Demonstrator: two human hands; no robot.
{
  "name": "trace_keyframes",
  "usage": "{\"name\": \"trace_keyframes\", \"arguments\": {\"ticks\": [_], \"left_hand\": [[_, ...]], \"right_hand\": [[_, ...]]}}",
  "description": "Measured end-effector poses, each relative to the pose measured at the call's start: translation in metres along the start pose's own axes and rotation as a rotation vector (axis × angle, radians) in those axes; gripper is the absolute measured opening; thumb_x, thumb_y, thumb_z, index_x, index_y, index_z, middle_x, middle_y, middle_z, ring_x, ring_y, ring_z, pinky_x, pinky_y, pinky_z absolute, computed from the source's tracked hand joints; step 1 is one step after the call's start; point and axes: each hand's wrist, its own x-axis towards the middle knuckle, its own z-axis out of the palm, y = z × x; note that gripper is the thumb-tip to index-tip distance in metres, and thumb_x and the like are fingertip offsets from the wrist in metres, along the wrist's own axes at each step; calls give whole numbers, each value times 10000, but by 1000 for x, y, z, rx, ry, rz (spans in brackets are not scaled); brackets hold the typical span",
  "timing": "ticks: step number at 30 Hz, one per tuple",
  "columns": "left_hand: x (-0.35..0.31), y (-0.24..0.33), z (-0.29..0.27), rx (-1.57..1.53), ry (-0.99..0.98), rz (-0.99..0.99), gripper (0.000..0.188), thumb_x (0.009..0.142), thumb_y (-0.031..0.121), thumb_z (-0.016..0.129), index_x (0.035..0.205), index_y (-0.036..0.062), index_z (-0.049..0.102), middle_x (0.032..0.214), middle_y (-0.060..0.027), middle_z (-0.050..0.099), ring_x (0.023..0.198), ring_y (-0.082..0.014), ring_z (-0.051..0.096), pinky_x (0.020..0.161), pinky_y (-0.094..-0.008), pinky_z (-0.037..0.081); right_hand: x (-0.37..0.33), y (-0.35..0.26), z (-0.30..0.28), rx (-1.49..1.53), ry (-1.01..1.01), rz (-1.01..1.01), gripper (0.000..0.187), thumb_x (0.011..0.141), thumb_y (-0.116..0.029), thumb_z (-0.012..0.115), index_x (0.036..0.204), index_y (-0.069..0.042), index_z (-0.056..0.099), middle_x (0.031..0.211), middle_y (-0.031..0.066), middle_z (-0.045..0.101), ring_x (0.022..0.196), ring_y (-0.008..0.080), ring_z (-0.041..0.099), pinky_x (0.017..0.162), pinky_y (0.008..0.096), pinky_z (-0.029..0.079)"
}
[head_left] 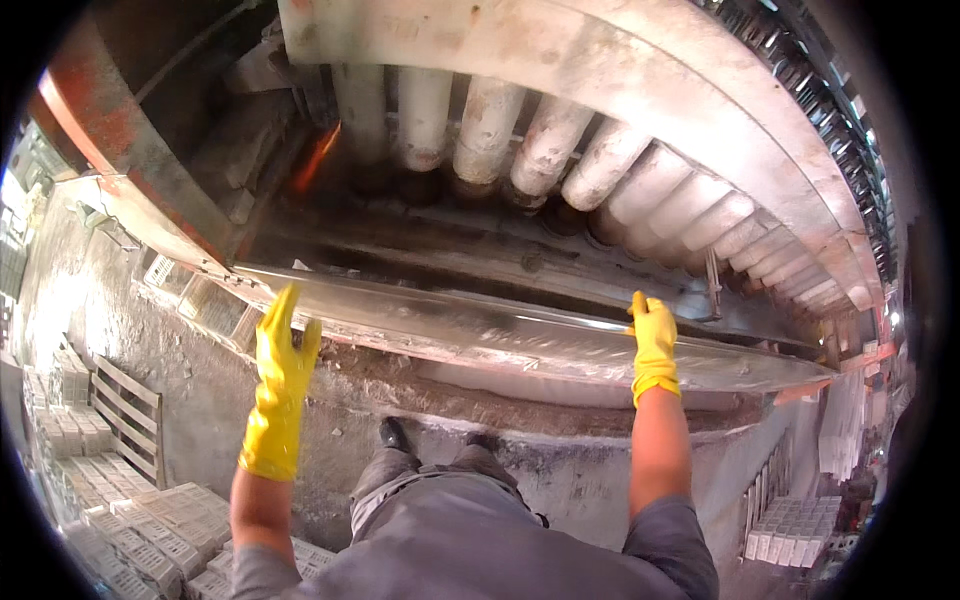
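Observation:
Both of my hands wear long yellow rubber gloves and are raised in front of me, wide apart. My left hand (277,380) is at the left end of a long metal rail (450,318), its fingers stretched and its thumb apart. Nothing shows in it. My right hand (652,340) overlaps the rail further right, its fingers loosely bent and nothing visible between them. Whether it touches the rail I cannot tell. Behind the rail lies a dark, wet-looking trough (420,235), under a row of thick, pale, stained cylinders (490,130).
A broad pale beam (600,45) curves above the cylinders. An orange-stained frame (130,150) stands at left. Stacked white slotted blocks (140,530) and a wooden pallet (128,420) are at lower left. More pale blocks (795,530) sit at lower right. A dirty ledge (480,405) runs before my feet.

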Motion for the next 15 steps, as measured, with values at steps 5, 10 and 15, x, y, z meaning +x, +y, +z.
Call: {"name": "trace_keyframes", "arguments": {"ticks": [5,10,15], "left_hand": [[89,-76,46,218,-337,-280,405,935,325,766,1236,58,730,1184,-158,757,1104,-358,714,963,-445,552],[118,-88,70,301,-610,-459,438,930,494,717,1158,123,768,1067,-116,785,1046,-333,732,895,-458,555],[121,-91,82,398,-544,-532,446,934,503,690,1105,95,748,1126,-154,762,1111,-371,701,931,-497,538]], "right_hand": [[13,-7,7,257,1,149,569,1070,-548,560,1120,-11,742,851,95,761,608,202,733,594,331,583],[10,-25,-2,174,57,192,528,1076,-510,561,1076,-11,732,796,106,736,596,195,710,577,338,594],[10,-45,-17,139,-2,215,474,1080,-450,589,1090,6,716,765,100,700,588,188,673,548,336,596]]}}
